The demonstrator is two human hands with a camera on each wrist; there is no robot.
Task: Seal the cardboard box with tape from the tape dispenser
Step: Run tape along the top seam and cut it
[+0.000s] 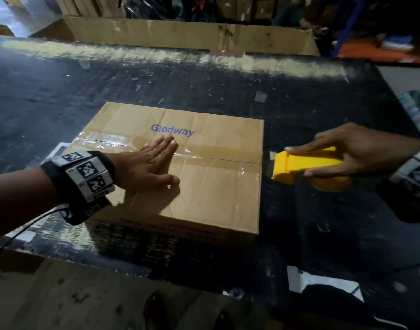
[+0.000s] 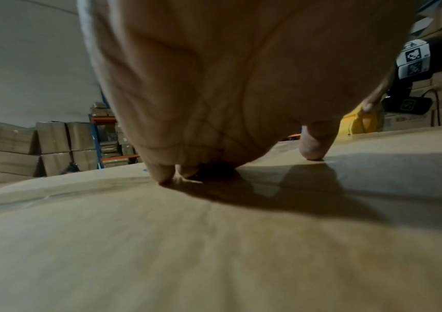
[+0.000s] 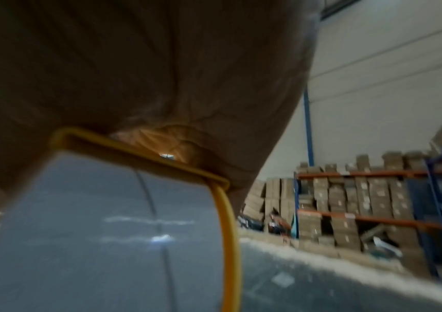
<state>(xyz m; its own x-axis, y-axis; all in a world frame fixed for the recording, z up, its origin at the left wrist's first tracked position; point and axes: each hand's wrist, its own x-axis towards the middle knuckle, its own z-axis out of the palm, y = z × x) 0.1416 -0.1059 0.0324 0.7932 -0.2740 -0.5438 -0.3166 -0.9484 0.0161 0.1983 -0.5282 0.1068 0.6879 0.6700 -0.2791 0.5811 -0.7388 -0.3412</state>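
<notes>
A brown cardboard box (image 1: 204, 186) printed "Glodway" lies closed on the dark table. A strip of clear tape (image 1: 204, 156) runs along its centre seam from left edge to right edge. My left hand (image 1: 154, 160) lies flat on the lid, fingers straight, pressing on the tape; the left wrist view shows the fingertips (image 2: 313, 147) touching the box top (image 2: 214, 242). My right hand (image 1: 342, 153) grips the yellow tape dispenser (image 1: 306, 165) just off the box's right edge, above the table. In the right wrist view the dispenser (image 3: 139, 156) and its tape roll (image 3: 94, 232) fill the frame under the palm.
The table (image 1: 156, 75) is black and scuffed, with paper scraps (image 1: 323, 282) near the front. A long open carton (image 1: 180, 36) stands behind its far edge. Shelving with stacked boxes (image 3: 361, 200) lines the wall beyond. A cable (image 1: 25, 229) trails from my left wrist.
</notes>
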